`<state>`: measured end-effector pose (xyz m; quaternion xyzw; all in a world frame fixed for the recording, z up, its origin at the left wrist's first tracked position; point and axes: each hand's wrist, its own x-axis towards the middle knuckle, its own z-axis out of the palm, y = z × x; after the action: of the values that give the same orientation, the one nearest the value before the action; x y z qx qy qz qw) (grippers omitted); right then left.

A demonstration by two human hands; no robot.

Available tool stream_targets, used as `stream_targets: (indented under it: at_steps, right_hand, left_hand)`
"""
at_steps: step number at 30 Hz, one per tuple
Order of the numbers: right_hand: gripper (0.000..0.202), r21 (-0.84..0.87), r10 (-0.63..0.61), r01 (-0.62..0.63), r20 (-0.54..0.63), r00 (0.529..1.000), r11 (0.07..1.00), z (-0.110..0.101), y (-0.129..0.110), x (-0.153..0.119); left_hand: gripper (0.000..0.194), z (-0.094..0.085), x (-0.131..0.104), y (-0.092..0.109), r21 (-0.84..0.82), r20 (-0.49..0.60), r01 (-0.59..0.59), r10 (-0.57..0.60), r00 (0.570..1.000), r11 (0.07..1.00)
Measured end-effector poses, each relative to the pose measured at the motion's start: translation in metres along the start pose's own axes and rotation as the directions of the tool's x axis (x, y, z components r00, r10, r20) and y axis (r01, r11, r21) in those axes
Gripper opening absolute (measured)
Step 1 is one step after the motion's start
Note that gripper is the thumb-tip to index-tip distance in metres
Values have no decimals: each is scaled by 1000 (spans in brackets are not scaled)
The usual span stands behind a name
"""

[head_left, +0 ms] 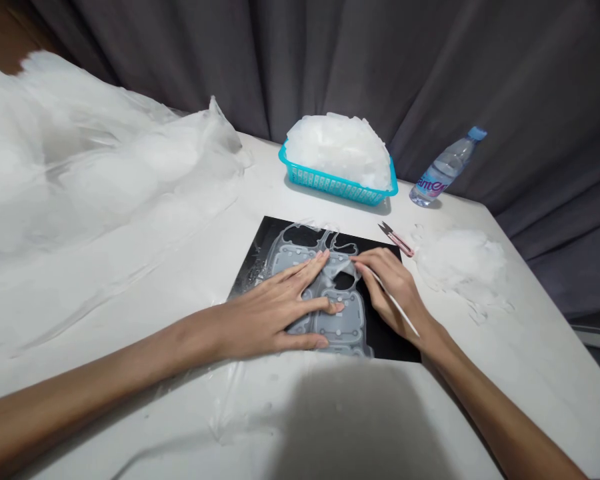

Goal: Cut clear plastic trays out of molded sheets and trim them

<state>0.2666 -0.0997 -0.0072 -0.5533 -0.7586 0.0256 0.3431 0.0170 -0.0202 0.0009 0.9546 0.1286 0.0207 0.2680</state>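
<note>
we have our left hand [267,317] laid flat over a translucent plastic sheet [345,319], its fingers spread wide and pressing on the sheet's left and middle parts. our right hand [393,290] is at the sheet's upper right edge, its fingers pinched narrow around a thin white stick [393,301], whose free end slants down over the wrist. the sheet, with molded rounded panels and a dark opening showing between them, lies on a black mat [387,340] near the middle of the white desk [485,373]. just beyond the mat's upper right corner we see small snips [397,240] with pink handles and dark, open blades. to the right of those sits a loose heap of clear scraps [467,263]. farther back, a turquoise basket [337,187] holds a high pile of whitish translucent pieces [340,150], and a clear water bottle [443,170] with a blue cap stands to its right. a large mass of milky plastic film [95,173] covers the left side of the desk, and a dark gray curtain [340,60] hangs behind everything.
</note>
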Motion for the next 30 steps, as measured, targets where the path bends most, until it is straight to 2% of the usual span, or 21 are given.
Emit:
stream_targets:
  at_steps: [2,5,7,9,12,14,15,17,19,21,23,25,27,30]
  right_hand:
    - [21,-13,109,-112,-135,985,994,-1,15,9]
    - [20,16,265,-272,-281,922,962,-7,41,19]
    - [21,66,339,-335,-307,889,940,-13,49,21]
    - [20,143,380,-353,-289,879,925,-16,42,20]
    - [18,282,359,-296,-206,910,912,-18,8,14]
    - [20,379,293,-255,-44,955,890,-18,-19,10]
    - [21,432,245,-249,64,967,867,-19,-30,8]
    - [26,516,178,-283,244,953,809,-21,-43,5]
    - [32,552,189,-341,313,931,761,-24,-44,2]
    - [32,540,260,-373,276,925,755,-25,-35,-1]
    - [30,481,310,-354,170,935,802,-24,-22,-3]
    - [36,374,290,-290,56,955,881,-19,-10,-6]
    - [44,235,218,-206,-24,976,950,-12,-3,-8]
    - [43,87,150,-143,-85,985,986,0,3,-12]
  left_hand:
    - [55,0,-1,-1,7,-9,-15,15,1000,1000]
    - [54,0,-2,-1,6,-15,-26,26,1000,1000]
    - [54,-1,-3,-1,-22,-4,-10,9,1000,1000]
    - [55,-3,-1,-1,-113,-40,48,-53,998,992]
    - [51,-7,7,0,-375,-158,168,-242,957,912]
    - [58,-12,13,1,-534,-186,190,-334,924,824]
    - [61,-14,15,1,-597,-181,192,-363,914,779]
    - [56,-17,18,2,-716,-135,202,-416,899,668]
    - [46,-19,20,4,-824,-43,221,-447,893,521]
    - [45,-19,20,5,-891,25,222,-445,895,396]
    - [46,-19,20,5,-921,46,211,-446,894,327]
    - [47,-18,19,4,-929,54,214,-460,886,302]
    - [46,-18,18,2,-933,66,216,-454,889,287]
    - [46,-19,17,1,-938,75,209,-428,900,275]
